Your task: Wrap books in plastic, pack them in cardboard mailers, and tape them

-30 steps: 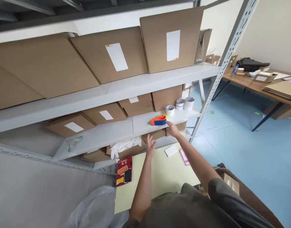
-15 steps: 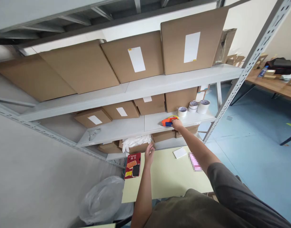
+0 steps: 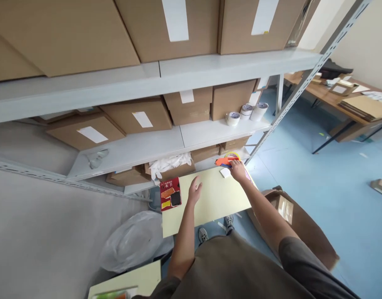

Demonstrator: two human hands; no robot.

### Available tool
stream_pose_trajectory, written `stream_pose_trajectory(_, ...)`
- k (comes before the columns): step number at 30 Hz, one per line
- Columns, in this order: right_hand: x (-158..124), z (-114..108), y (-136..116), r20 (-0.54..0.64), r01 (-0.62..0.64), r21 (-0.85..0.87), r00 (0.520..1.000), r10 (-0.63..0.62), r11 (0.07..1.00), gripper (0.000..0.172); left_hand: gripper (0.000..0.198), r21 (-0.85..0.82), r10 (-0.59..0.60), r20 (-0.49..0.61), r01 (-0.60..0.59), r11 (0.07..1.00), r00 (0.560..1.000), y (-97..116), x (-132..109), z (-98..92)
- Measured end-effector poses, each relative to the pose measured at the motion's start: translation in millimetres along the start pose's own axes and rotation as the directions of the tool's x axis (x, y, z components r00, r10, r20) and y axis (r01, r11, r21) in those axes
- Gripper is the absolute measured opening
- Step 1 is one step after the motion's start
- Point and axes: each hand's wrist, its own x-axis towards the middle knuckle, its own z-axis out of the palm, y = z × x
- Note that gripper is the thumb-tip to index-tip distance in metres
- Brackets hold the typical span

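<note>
While the right hand [image 3: 237, 171] is closed around an orange and blue tape dispenser [image 3: 222, 162] with a yellow ring, by the far right edge of the pale table [image 3: 212, 199], the left hand [image 3: 194, 192] hangs over the table with its fingers loosely parted. Just beside the dispenser in view lies a small white block [image 3: 224, 173], and a red book [image 3: 170, 194] rests at the table's left end. Farther out, white tape rolls [image 3: 233, 119] stand on the grey shelf [image 3: 203, 132], above the level holding heaped white gloves [image 3: 170, 165].
</note>
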Motion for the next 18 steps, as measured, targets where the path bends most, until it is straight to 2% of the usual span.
stream_pose_trajectory(2,-38,26,3,0.074,-0.094,-0.009,0.993,0.095,0.996,0.029,0.06,0.043,-0.008,0.027,0.007,0.999,1.0,-10,-13,4.4)
stream_pose_trajectory(5,-88,58,12,0.205,-0.204,-0.02,0.957,0.204,0.979,0.036,0.057,0.085,-0.031,0.049,0.027,0.996,0.998,-20,-34,10.4)
stream_pose_trajectory(10,-141,95,41,0.396,-0.362,-0.043,0.849,0.349,0.931,0.052,0.053,0.1,-0.081,0.029,0.078,0.992,0.996,-30,-72,20.2)
stream_pose_trajectory(12,-154,103,57,0.454,-0.417,-0.069,0.796,0.401,0.906,0.052,0.053,0.102,-0.114,-0.009,0.115,0.988,0.993,-31,-87,25.9)
stream_pose_trajectory(14,-165,106,71,0.472,-0.46,-0.087,0.762,0.443,0.884,0.047,0.053,0.101,-0.149,-0.052,0.154,0.983,0.987,-32,-101,33.4)
stream_pose_trajectory(18,-172,97,89,0.482,-0.469,-0.069,0.757,0.441,0.88,0.035,0.053,0.11,-0.188,-0.106,0.199,0.974,0.976,-27,-117,51.4)
